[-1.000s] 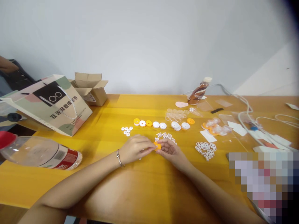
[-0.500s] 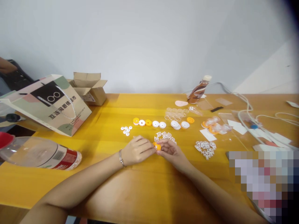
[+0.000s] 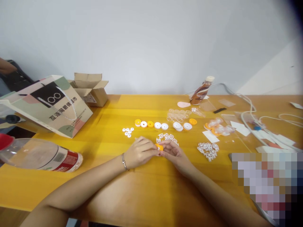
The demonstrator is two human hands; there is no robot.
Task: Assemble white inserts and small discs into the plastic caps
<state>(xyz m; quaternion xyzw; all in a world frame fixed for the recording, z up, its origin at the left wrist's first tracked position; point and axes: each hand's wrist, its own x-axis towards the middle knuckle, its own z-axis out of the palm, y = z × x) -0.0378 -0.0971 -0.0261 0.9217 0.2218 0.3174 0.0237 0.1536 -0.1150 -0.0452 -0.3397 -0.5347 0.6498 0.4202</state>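
Both my hands meet over the yellow table and pinch one small orange disc between their fingertips. My left hand, with a thin bracelet at the wrist, is curled and closed on the disc from the left. From the right, my right hand holds the same disc, palm partly up. Just behind the hands lie white lace-like cut-out pieces. A row of orange and white discs lies further back, with a cluster of tiny white buttons to its left.
A clear plastic bottle with a red label lies at the left edge. A printed paper bag and an open cardboard box stand behind it. A brown drink bottle, clear rings, more white cut-outs and white cables fill the right.
The hands have stayed together on the orange disc, with only slight finger movement; the left hand has edged a little to the right.
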